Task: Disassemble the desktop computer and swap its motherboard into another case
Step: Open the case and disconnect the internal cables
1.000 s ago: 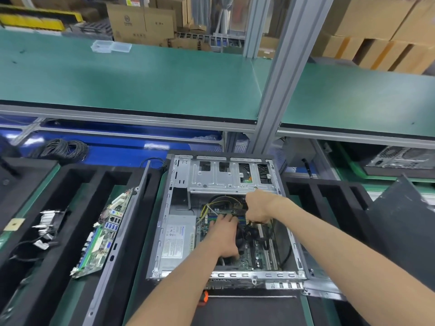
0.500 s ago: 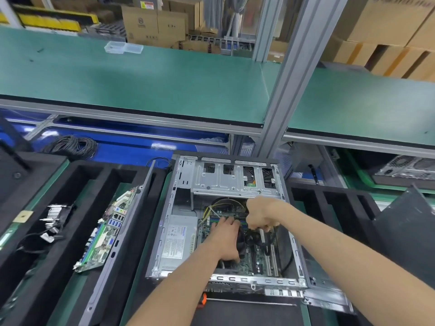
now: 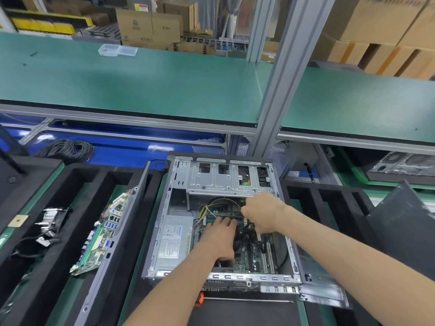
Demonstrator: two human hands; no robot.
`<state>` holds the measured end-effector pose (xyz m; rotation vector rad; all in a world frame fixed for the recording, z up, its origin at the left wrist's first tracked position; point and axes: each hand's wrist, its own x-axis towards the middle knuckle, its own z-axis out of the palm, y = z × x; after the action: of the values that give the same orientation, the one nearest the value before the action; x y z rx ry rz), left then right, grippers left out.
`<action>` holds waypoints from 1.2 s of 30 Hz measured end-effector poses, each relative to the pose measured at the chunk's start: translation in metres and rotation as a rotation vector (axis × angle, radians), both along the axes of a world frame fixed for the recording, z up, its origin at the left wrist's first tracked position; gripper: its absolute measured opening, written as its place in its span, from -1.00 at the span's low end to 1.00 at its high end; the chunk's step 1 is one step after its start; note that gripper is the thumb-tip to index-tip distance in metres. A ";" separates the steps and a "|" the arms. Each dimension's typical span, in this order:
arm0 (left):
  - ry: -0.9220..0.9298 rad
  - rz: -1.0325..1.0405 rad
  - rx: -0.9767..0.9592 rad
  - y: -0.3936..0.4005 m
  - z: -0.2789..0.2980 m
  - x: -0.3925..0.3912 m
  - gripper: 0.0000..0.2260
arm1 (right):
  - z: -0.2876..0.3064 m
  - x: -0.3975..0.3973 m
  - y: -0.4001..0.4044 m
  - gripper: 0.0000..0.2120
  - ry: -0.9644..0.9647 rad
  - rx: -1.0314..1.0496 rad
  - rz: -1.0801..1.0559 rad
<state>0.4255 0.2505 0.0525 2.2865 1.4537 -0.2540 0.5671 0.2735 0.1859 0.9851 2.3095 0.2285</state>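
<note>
Hands work inside open case (image 3: pixel 219 276), lying flat on bench. Left hand (image 3: pixel 220 240) spread, fingers straight, pressing motherboard (image 3: pixel 256 255) near memory slots. Right hand (image 3: pixel 262 214) curled, apparently pinching cable or connector; exact item hidden. Advice: brace board, pull plug straight, no twisting. Case: thin stamped steel, sharp edges. Board: rigid, green, densely populated. 2nd motherboard (image 3: pixel 100 234) leans in black foam tray (image 3: pixel 70 184), left of case.

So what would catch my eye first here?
Probably the open computer case lying at the centre, with both hands inside: the left hand rests flat on the motherboard, the right hand curls over it. Left of it, a bare circuit board leans in black foam.
</note>
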 end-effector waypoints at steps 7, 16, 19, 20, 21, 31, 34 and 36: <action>-0.081 0.044 0.012 -0.001 0.006 0.000 -0.02 | -0.029 0.031 -0.019 -0.70 0.243 0.082 -0.298; -0.169 0.084 0.087 -0.005 0.013 -0.005 -0.10 | -0.040 0.030 -0.027 -0.86 0.606 -0.068 -0.689; -0.227 0.109 0.112 -0.005 0.015 -0.006 -0.14 | -0.043 0.028 -0.032 -0.86 0.722 -0.137 -0.767; -0.245 0.115 0.114 -0.005 0.016 -0.006 -0.13 | -0.045 0.028 -0.034 -0.88 0.757 -0.150 -0.789; -0.258 0.121 0.112 -0.004 0.017 -0.006 -0.12 | -0.046 0.027 -0.036 -0.89 0.801 -0.163 -0.811; -0.269 0.110 0.074 0.003 0.032 -0.009 -0.03 | -0.064 0.018 -0.054 -0.53 1.079 -0.195 -0.776; -0.243 0.083 0.068 0.005 0.035 -0.011 -0.14 | -0.068 0.015 -0.057 -0.13 1.003 -0.239 -0.752; -0.237 0.073 0.068 0.006 0.035 -0.012 -0.21 | -0.072 0.013 -0.057 0.00 0.954 -0.264 -0.741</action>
<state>0.4137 0.2560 0.0878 2.2228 1.4384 0.0872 0.5802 0.2164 0.1144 1.9908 2.3907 -1.0163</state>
